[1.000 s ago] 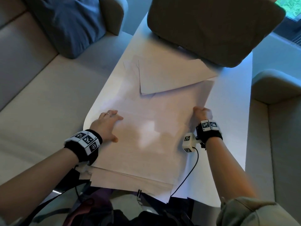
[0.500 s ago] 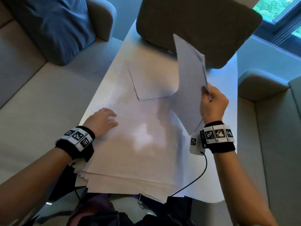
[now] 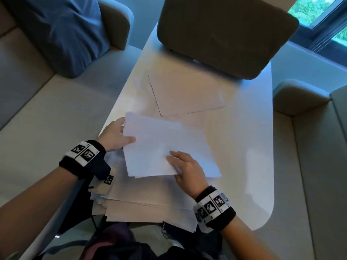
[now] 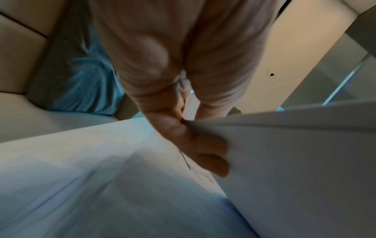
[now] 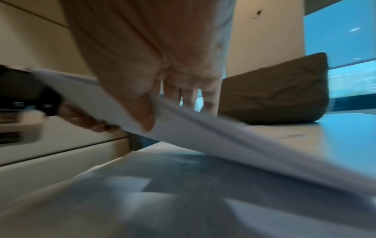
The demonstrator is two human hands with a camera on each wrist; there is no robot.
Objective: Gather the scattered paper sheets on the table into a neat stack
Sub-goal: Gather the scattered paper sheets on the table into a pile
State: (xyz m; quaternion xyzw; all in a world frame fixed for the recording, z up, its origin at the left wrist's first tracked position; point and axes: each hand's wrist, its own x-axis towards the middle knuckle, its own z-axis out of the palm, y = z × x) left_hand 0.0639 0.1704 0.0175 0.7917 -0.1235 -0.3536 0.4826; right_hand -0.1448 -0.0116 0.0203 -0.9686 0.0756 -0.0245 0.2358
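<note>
Sheets (image 3: 165, 149) of white paper are held between both hands above a loose pile (image 3: 146, 199) at the near end of the worktop (image 3: 253, 147). Left hand (image 3: 114, 136) takes the sheets by their left edge, thumb on top and fingers underneath, the grip clamped on the paper; the left wrist view shows the fingers (image 4: 205, 149) curled under the edge. Right hand (image 3: 185, 171) holds the near edge, fingers spread flat on top and, in the right wrist view, thumb (image 5: 145, 116) tucked beneath, so the paper is pinched there too. The held sheets are tilted, higher on the left side and sloping down toward the right, clear of the pile beneath. Further back on the worktop lie more sheets (image 3: 187, 94), fanned and overlapping, well apart from both hands. A dark cushion (image 3: 225, 32) rests on the far end of the worktop, and a blue cushion (image 3: 62, 30) sits on the sofa (image 3: 37, 113) to the left.
</note>
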